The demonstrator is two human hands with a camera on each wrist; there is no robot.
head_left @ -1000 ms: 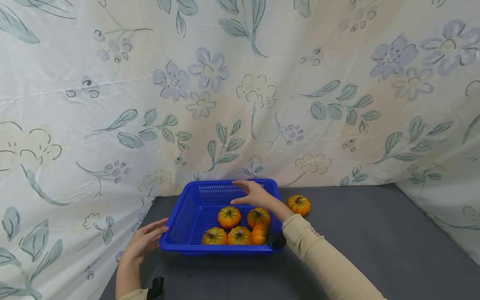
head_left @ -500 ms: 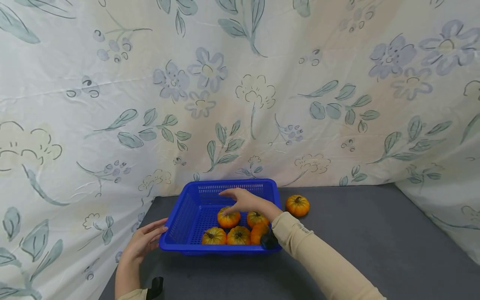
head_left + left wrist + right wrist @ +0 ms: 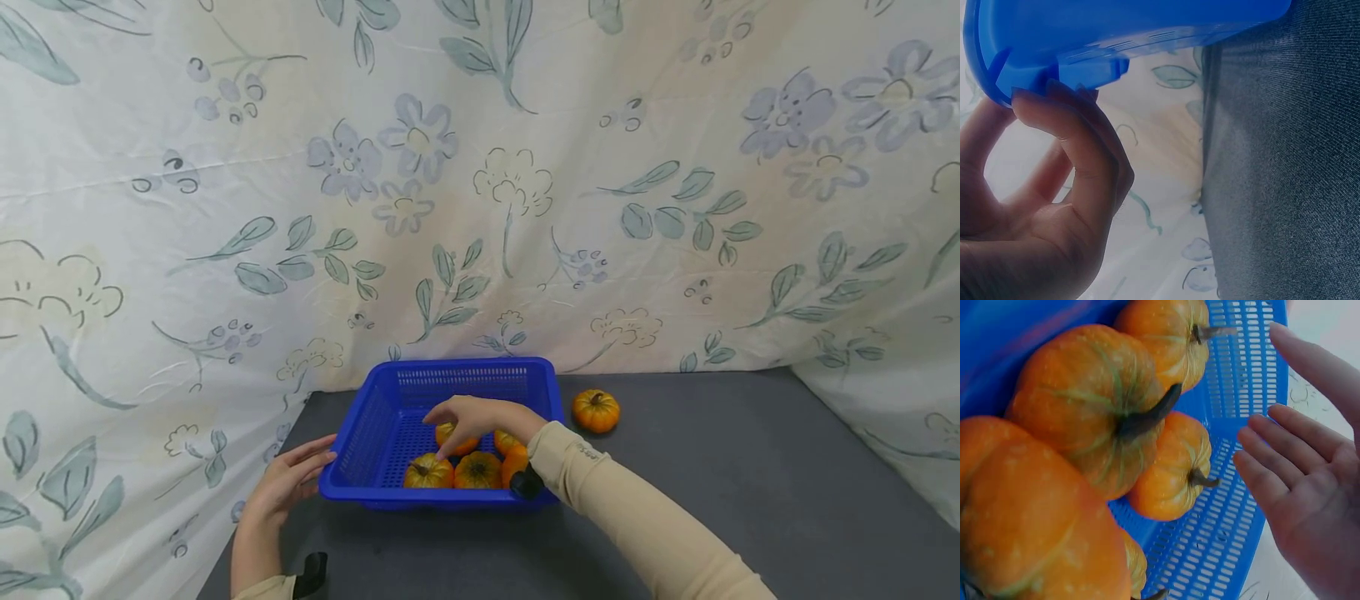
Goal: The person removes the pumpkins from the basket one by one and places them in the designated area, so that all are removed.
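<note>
A blue plastic basket [image 3: 390, 497] with slotted walls holds several small orange pumpkins. My left hand [image 3: 288, 479] grips its left rim; in the left wrist view the bent fingers [image 3: 1094, 147] meet the underside of that rim. My right hand [image 3: 483, 417] reaches over the basket, holding nothing. Its fingers are spread above the front-left pumpkin [image 3: 428, 473]; contact with it cannot be made out. Beside that one sits another pumpkin [image 3: 478, 472], and the rear pumpkins are partly covered by the hand. The right wrist view shows a dark-stemmed pumpkin [image 3: 1085, 406] close up.
One more pumpkin [image 3: 596, 412] sits outside the basket, to its right on the dark grey table [image 3: 720, 483]. Behind and at both sides hangs a floral cloth [image 3: 525, 208].
My right hand has moved left and toward the front of the basket, lowering over the pumpkins. The left hand and the basket have stayed in place.
</note>
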